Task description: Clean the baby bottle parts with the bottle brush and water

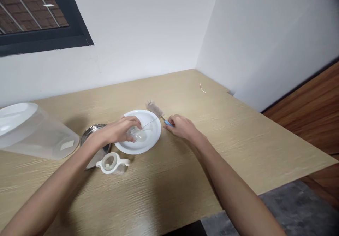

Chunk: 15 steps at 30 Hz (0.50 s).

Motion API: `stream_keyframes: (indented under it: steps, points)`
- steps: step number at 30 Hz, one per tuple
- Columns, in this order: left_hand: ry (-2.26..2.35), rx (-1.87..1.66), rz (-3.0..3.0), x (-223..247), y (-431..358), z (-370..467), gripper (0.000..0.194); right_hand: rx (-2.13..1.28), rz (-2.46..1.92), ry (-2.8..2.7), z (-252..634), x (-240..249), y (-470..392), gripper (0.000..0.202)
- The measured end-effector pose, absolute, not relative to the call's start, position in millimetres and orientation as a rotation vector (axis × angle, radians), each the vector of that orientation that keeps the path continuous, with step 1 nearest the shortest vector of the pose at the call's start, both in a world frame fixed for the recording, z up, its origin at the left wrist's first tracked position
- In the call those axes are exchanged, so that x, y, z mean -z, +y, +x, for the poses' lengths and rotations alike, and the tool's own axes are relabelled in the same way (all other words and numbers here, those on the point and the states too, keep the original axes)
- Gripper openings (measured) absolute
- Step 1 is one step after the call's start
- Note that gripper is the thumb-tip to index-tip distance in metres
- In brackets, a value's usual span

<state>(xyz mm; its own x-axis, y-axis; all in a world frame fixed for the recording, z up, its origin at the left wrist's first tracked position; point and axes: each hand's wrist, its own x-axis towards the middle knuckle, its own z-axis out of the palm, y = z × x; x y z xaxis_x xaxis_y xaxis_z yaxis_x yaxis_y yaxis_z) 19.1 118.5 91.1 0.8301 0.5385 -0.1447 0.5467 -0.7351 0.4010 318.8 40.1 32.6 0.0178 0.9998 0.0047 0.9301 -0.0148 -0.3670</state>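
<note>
My left hand point(127, 128) is over a white plate point(155, 139), fingers curled round a clear, rounded, glass-like piece point(140, 135). Its exact kind cannot be made out. A thin straight wire or rod point(151, 122) runs from near that piece toward the right. My right hand point(181, 125), just right of the plate, is closed on the blue handle of a bristle cleaning brush point(155, 108). The fuzzy grey head points away and to the left, beyond the plate's rim. Near my left wrist stands a small cup with a white, two-eared strainer-like top point(109, 171).
A large translucent plastic jug point(50, 133) with a white lid is at the left. A round metal tray point(92, 128) lies partly under my left forearm. Toward the back right of the wooden table point(225, 123) is a thin pale strip point(202, 88). Walls border the table behind.
</note>
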Motion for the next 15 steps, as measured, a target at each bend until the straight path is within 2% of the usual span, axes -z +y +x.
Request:
stream_keyframes:
  steps: [9,15]
  points:
    - [1.129,-0.02,2.404,-113,98,3,0.049,-0.404,-2.04,-1.904,315,-33,39,0.022]
    - [1.077,-0.424,2.386,-116,95,-21,0.049,-0.412,-2.051,-1.758,313,-25,44,0.03]
